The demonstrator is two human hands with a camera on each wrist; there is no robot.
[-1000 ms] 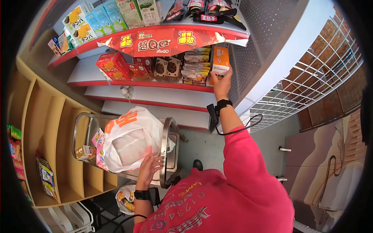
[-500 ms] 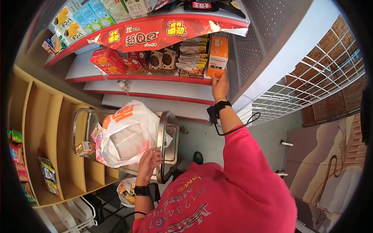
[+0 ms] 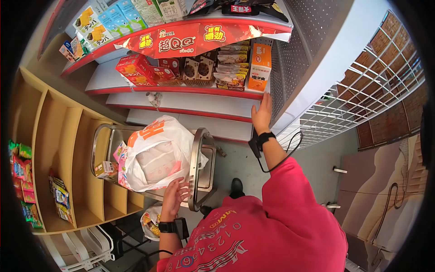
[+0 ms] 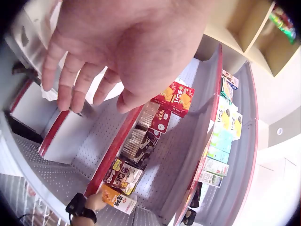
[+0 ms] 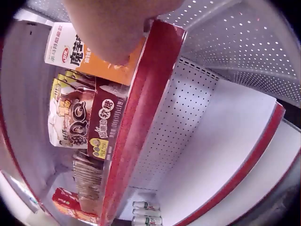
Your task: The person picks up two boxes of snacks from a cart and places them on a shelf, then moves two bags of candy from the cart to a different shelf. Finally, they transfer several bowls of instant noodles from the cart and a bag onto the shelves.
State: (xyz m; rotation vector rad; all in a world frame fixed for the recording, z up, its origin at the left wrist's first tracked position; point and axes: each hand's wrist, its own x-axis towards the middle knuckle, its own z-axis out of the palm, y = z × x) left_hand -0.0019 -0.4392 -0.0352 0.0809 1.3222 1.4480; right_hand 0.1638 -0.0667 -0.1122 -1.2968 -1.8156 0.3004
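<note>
My right hand (image 3: pixel 262 115) is just below the red shelf edge, fingers fairly straight and holding nothing. Above its fingertips, an orange-and-white box (image 3: pixel 260 68) stands at the right end of the shelf, beside the perforated side panel. In the right wrist view part of the hand (image 5: pixel 110 28) overlaps the same box (image 5: pixel 61 44). My left hand (image 3: pixel 174 196) has its fingers spread loosely by the near side of a white plastic bag (image 3: pixel 156 156), close to the metal cart handle (image 3: pixel 195 172). The left wrist view shows that hand (image 4: pixel 122 52) with nothing in its palm.
Candy packets (image 3: pixel 232 68), dark cookie boxes (image 3: pixel 199 67) and red boxes (image 3: pixel 135 69) line the same shelf. Lower shelves (image 3: pixel 181 105) jut out beneath. A white wire grid (image 3: pixel 358 90) rises at right, a wooden rack (image 3: pixel 59 149) at left. Small bottles (image 5: pixel 146 214) stand on a lower shelf.
My right hand has come off the front of the orange-and-white box and dropped down toward me. The box stays upright on the shelf. My left hand keeps its place by the bag.
</note>
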